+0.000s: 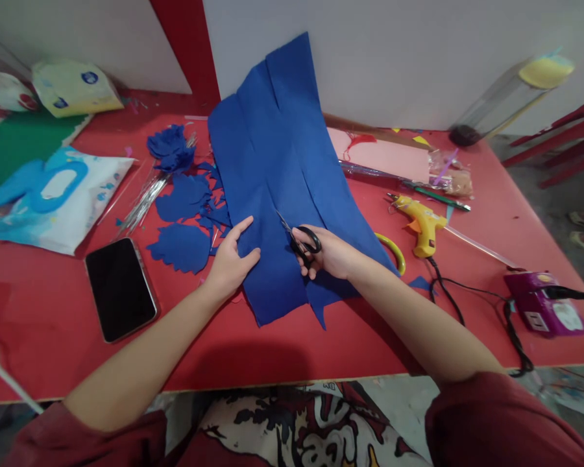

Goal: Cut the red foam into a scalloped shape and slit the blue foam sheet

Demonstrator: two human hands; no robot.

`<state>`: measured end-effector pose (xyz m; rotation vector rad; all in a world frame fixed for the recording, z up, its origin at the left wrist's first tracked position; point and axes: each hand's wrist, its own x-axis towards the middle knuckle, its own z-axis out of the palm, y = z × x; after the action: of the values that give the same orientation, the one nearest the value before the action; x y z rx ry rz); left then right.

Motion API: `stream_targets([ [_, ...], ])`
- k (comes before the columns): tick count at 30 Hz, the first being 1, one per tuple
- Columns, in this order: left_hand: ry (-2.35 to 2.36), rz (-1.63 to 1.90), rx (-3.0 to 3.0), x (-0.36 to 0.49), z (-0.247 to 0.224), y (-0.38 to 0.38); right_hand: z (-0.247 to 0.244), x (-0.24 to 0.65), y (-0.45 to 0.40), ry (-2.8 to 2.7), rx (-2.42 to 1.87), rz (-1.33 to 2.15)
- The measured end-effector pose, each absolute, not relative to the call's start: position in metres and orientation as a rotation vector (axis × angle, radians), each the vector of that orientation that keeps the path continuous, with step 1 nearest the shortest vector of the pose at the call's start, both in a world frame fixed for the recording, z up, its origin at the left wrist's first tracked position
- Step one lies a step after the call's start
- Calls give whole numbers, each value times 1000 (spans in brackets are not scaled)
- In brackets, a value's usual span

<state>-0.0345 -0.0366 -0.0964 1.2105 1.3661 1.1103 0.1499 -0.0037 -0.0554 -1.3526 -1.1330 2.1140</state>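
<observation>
Jagged, leaf-like blue cutouts [182, 248] at centre-left look already done; the broad, creased, felt-like blue sheet [277, 149] mid-frame seems mostly left uncut. The right hand [329, 254] has its fingers closed round black-handled scissors [313, 241], slim blades over the sheet; the left hand's [230, 264] fingers spread open at its edge.

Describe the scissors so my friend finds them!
On the red table lies a big blue sheet. Toward its near end, in the grip of the right hand, are the scissors. Their black looped handles and pointed metal blades stand out from the plain blue.
</observation>
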Motion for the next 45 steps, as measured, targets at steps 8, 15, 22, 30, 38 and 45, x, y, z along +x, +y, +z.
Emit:
stream_targets([
  [8,1351,1136,1207,-35,-98,-37,-57,146,-4,-1142,-1373,2061],
  [15,1372,1125,1223,-37,-98,-36,-64,143,-9,-1110,-1309,2027],
  [22,1380,1117,1213,-37,-97,-36,-69,142,-11,-1085,-1290,2014],
  [30,1391,1119,1206,-37,-98,-37,-77,142,-12,-1067,-1284,1994],
  [38,1417,1116,1214,-37,-101,-37,-78,143,-13,-1070,-1250,1979],
  [45,1425,1133,1228,-37,-103,-36,-80,142,-14,-1111,-1270,1938],
])
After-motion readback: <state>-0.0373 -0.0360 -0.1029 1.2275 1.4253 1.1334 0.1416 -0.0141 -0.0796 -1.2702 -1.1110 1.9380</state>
